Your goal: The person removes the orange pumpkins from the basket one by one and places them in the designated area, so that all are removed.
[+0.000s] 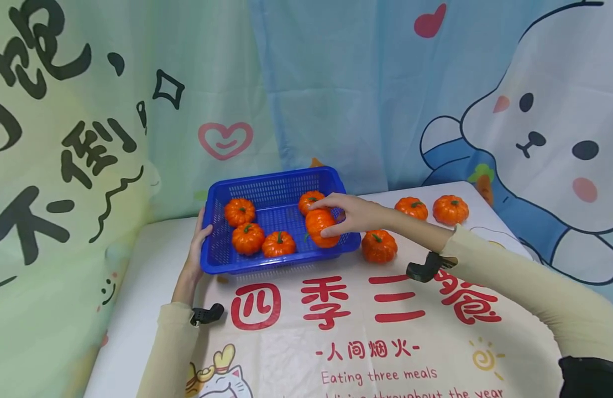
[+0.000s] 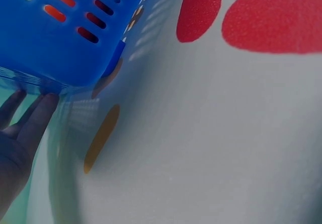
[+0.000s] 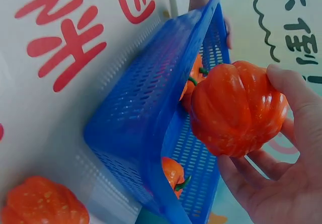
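Observation:
A blue plastic basket (image 1: 281, 262) with slotted walls stands on the table, several small orange pumpkins (image 1: 248, 239) inside it. My left hand (image 1: 194, 251) holds its left end, thumb over the rim and fingers against the outside wall; those fingers (image 2: 37, 118) show in the left wrist view. Over the basket's right end my right hand (image 1: 348, 213) grips another orange pumpkin (image 3: 239, 108) between thumb and fingers. This pumpkin is turned on its side, its green stem toward the basket's middle.
Just right of the basket sits a loose pumpkin (image 1: 379, 247). Two more, a nearer-left pumpkin (image 1: 410, 208) and a far-right pumpkin (image 1: 450, 210), lie toward the back right. A printed cloth (image 1: 376, 342) covers the table front; a patterned curtain (image 1: 326, 99) hangs behind.

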`<state>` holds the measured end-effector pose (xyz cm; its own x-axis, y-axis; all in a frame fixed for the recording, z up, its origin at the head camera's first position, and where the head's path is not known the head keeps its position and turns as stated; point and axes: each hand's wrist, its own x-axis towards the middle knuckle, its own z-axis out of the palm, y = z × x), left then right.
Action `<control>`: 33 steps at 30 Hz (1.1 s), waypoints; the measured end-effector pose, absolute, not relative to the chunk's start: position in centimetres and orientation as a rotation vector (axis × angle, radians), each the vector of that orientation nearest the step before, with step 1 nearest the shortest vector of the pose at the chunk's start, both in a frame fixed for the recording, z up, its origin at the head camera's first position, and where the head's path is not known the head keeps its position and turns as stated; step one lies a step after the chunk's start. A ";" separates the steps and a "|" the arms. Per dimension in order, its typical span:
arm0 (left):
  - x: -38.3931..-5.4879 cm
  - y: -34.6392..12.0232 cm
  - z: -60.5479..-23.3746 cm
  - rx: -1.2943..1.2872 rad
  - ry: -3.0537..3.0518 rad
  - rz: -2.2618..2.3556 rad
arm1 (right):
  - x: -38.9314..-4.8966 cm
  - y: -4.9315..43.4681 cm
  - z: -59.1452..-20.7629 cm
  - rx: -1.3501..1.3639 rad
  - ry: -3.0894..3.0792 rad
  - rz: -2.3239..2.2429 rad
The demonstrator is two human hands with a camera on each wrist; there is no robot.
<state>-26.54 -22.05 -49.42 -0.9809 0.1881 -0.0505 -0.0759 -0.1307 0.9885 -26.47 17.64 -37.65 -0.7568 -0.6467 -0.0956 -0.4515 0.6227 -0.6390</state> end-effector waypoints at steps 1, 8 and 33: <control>-26.5 -22.0 -49.4 0.131 1.938 2.240 | -26.1 17.8 -37.5 -0.885 2.532 -0.871; -26.4 -21.9 -49.2 0.134 1.937 2.253 | -24.9 18.7 -37.2 -0.881 2.525 -0.890; -26.5 -21.9 -49.4 0.098 1.975 2.214 | -24.5 19.4 -38.1 -0.859 2.525 -0.988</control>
<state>-26.47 -21.92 -49.44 -0.9828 0.1725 -0.0658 -0.0850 -0.1062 0.9907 -24.53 19.42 -38.12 -0.7774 -0.6266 -0.0550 -0.4229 0.5854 -0.6917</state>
